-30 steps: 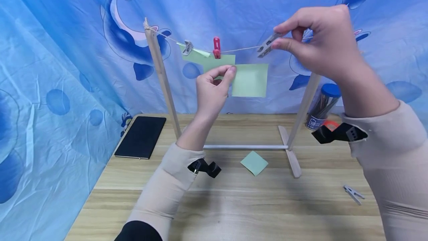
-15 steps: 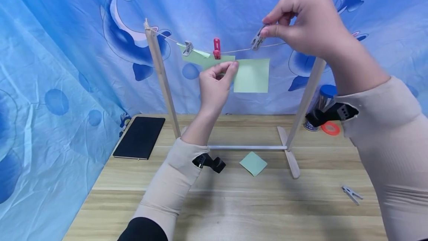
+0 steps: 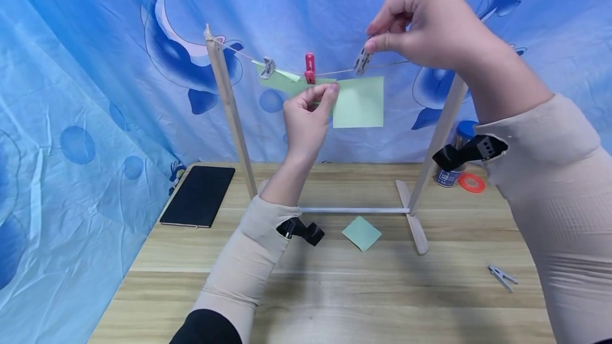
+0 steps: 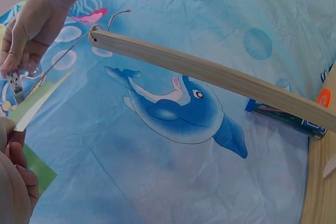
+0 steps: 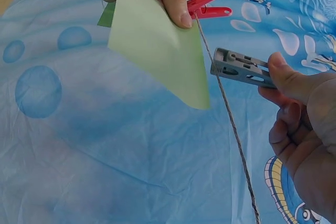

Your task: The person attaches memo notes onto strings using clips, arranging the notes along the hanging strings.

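In the head view my left hand (image 3: 306, 123) pinches a light green sticky note (image 3: 358, 104) at its upper left corner, just below a thin string (image 3: 340, 72). My right hand (image 3: 423, 25) pinches the handles of a grey clothespin (image 3: 362, 61) between thumb and index finger. The right wrist view has the nose of this clothespin (image 5: 244, 68) at the string (image 5: 227, 111), apart from the note (image 5: 157, 45). Left of the note, a red clothespin (image 3: 310, 68) and another grey clothespin (image 3: 268, 68) sit on the string with green paper (image 3: 282, 83) hanging there.
Wooden posts (image 3: 229, 105) carry the string over the table (image 3: 363, 291). On it lie a green note (image 3: 362, 233), a spare grey clothespin (image 3: 502, 278), a black notebook (image 3: 198, 196) and an orange ring (image 3: 472, 182). A blue-lidded jar (image 3: 448, 177) stands behind the right post.
My right hand has moved left and up, bringing the clothespin along the string and more upright. The left hand has raised the note slightly towards the string.
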Tool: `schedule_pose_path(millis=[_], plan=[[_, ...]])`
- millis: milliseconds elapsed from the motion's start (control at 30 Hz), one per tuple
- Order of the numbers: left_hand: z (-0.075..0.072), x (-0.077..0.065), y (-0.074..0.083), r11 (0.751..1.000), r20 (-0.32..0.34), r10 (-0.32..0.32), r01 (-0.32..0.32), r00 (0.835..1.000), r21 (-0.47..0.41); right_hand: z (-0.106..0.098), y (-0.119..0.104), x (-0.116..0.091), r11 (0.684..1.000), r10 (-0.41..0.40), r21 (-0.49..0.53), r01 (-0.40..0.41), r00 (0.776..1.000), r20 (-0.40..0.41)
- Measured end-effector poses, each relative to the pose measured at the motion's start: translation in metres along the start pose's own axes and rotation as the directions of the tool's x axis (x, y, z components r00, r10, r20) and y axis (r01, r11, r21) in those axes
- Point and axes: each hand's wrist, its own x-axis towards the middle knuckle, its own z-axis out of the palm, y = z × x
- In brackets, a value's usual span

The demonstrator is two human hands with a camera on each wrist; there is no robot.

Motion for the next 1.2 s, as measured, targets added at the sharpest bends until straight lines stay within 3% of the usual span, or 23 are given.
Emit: schedule_pose_path(millis=[300,633,1200], plan=[[0.0033,-0.0010,0.0000,1.000,-0.001,-0.002,0.002,1.000,-0.009,0.0022,0.0002,-0.0004,0.999,-0.047,-0.002,0.047,0.999,0.006],[0.0040,0.0013,0.0023,1.000,-0.015,-0.001,0.001,1.000,-0.012,0.0015,-0.0015,0.0008,0.999,-0.032,-0.036,0.033,0.999,0.036],[0.0031,-0.0012,0.0051,1.000,-0.017,-0.002,0.002,1.000,-0.008,0.0040,0.0022,-0.0012,0.996,-0.087,-0.022,0.089,0.994,0.068]])
